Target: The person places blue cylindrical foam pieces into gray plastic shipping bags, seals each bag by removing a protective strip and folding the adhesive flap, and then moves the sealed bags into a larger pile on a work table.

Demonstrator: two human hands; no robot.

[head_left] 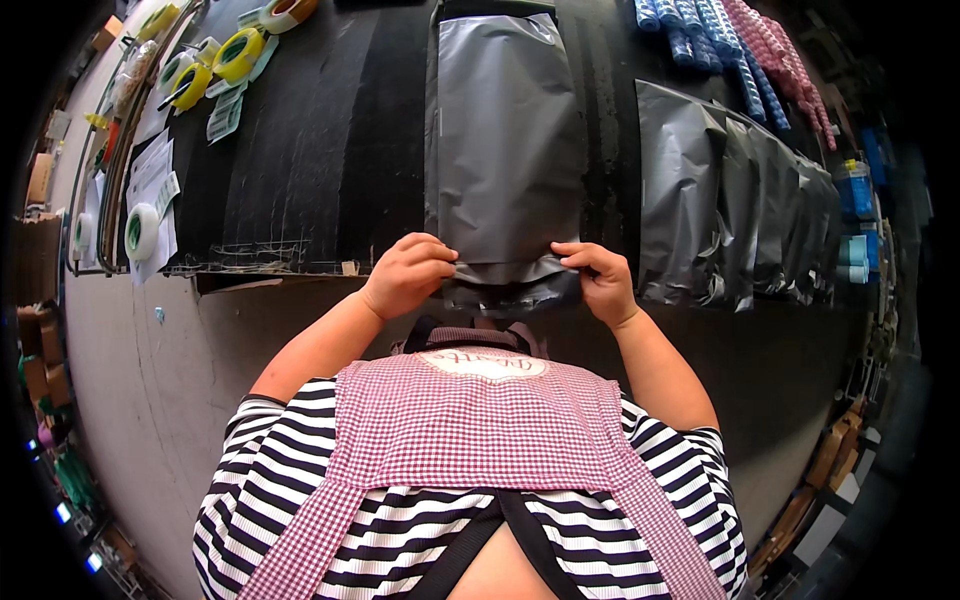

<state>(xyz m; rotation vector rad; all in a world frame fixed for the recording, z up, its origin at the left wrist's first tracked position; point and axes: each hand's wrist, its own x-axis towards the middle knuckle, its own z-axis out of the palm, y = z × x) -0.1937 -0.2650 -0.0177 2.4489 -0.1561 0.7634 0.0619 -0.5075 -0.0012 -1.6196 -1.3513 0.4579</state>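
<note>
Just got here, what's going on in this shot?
A person has a grey plastic bag laid lengthwise on a black table. The left hand pinches its near end at the left edge, and the right hand pinches the right edge; the plastic is creased between them. More grey bags lie overlapping in a row to the right. Tape rolls sit at the far left. Whether the bag holds anything can't be seen.
</note>
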